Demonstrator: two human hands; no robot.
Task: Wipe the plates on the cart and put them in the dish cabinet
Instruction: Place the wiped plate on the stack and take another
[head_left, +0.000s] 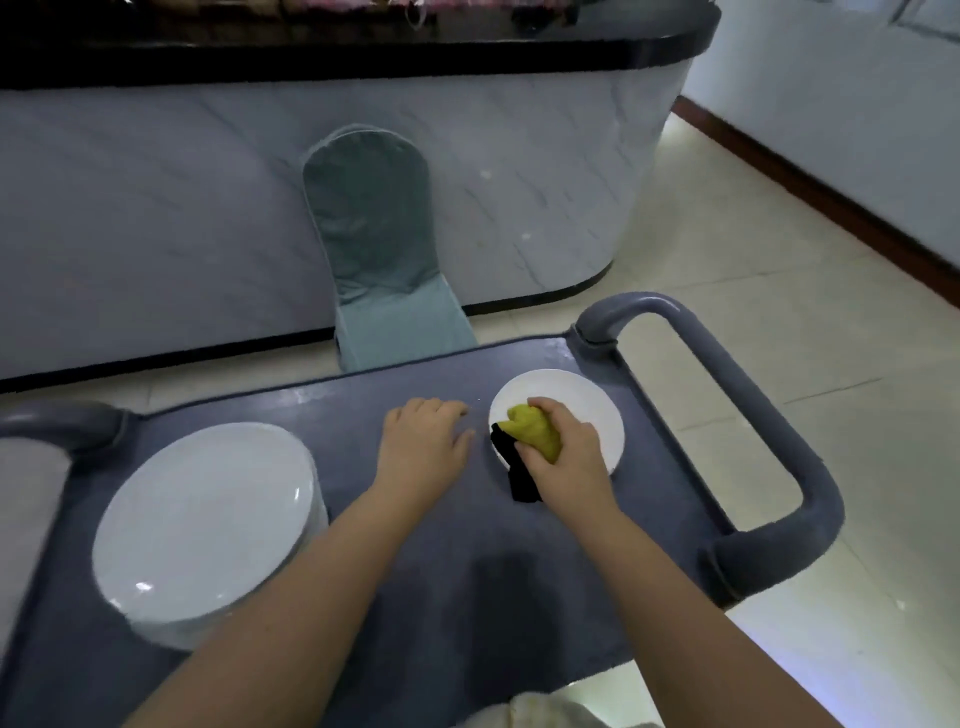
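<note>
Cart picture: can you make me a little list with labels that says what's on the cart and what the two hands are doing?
cart: blue-grey top, grey handles at both ends
small plate: white, on the cart's right part
cloth: yellow-green and black, on the small plate
right hand: grips the cloth, on the small plate
left hand: rests on the cart top, beside the small plate
stack of plates: white, on the cart's left part
chair: teal cover, behind the cart

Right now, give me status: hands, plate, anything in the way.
Right hand grips cloth, pressed on small plate. Left hand rests on cart, beside plate. Plate stack sits far left. No obstruction seen.
</note>
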